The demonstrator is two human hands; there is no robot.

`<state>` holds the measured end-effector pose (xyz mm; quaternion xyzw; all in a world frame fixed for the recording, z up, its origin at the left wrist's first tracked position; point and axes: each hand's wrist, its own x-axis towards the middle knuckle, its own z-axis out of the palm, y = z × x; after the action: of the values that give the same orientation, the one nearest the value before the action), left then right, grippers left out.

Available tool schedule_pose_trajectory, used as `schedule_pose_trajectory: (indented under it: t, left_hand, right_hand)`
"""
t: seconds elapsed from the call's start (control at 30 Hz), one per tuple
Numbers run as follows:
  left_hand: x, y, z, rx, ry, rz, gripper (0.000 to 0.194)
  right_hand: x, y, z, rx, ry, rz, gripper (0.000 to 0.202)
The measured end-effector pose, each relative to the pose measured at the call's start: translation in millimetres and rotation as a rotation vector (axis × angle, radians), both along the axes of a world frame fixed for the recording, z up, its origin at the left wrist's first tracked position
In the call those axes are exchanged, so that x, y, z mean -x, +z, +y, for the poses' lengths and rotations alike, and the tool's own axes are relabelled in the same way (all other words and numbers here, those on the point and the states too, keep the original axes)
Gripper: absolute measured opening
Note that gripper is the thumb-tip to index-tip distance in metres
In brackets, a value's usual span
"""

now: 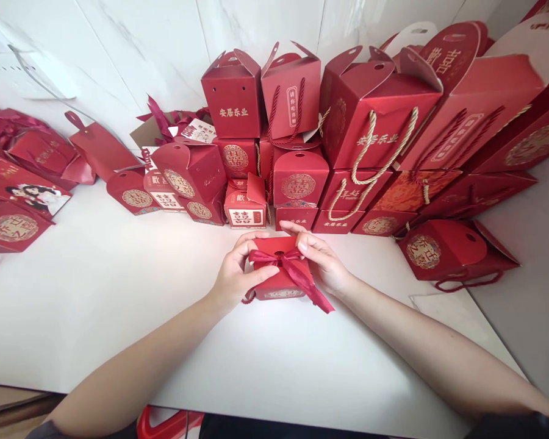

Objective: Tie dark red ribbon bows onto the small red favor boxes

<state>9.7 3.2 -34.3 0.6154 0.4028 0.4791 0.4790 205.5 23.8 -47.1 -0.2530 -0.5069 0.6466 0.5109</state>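
A small red gift box [266,284] stands on the white table, with a dark red satin ribbon [304,281] tied in a bow across its top. My left hand [235,272] is closed around the box's left side, its thumb lying by the bow's left loop. At the upper right edge, my right hand [324,261] has its thumb and fingers closed on the bow's right loop. The ribbon tail hangs over the front right of the box. A twisted cord shows below my left hand. The far sides of the box are hidden.
Behind my hands, red gift boxes [302,183] are stacked against the tiled wall. One box with a cord handle [457,250] sits at the right edge of the white table [119,292]. More boxes [16,228] and a ribbon heap [18,125] lie at left.
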Motion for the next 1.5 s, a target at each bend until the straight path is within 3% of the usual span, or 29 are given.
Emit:
schedule_pose_trajectory:
  t: [0.37,0.5,0.67,0.73,0.8,0.87,0.93,1.1,1.33,1.5]
  left_hand:
    - [-6.2,-4.1,-2.9,-0.064,0.121,0.02,0.026]
    - [2.1,-4.2,-1.6,-0.099,0.131,0.024,0.026]
    - [17.8,2.1,4.8,-0.093,0.1,0.064,0.032]
    - [22.3,6.5,8.2,-0.095,0.041,0.096,0.032]
    - [25.0,10.1,10.6,-0.053,-0.031,0.098,0.033]
    - [25.7,12.3,11.3,0.025,-0.089,0.06,0.032]
    - [24.4,12.9,10.5,0.125,-0.113,-0.011,0.032]
    - [17.1,10.5,7.5,0.309,-0.018,-0.165,0.039]
    - [11.4,4.5,6.5,0.282,0.124,-0.195,0.037]
    - [6.2,3.6,3.8,0.276,0.161,-0.211,0.04]
  right_hand:
    - [3.6,-3.5,1.2,0.012,-0.047,0.002,0.027]
    - [-8.2,5.9,14.6,-0.12,-0.112,-0.248,0.017]
    - [-41.5,42.4,21.5,-0.164,-0.162,-0.864,0.045]
    - [-49.9,56.1,16.5,-0.087,0.059,-0.985,0.059]
    - [-52.5,64.0,11.2,0.007,0.384,-0.99,0.064]
    - [-51.6,65.6,8.5,0.089,0.672,-0.915,0.057]
    - [-50.7,63.4,9.1,0.127,0.824,-0.807,0.048]
    - [-55.1,59.3,13.4,-0.005,0.889,-0.757,0.04]
    - [-54.3,61.4,16.5,-0.199,0.904,-0.842,0.037]
    - [-53.5,63.4,17.9,-0.21,0.889,-0.917,0.036]
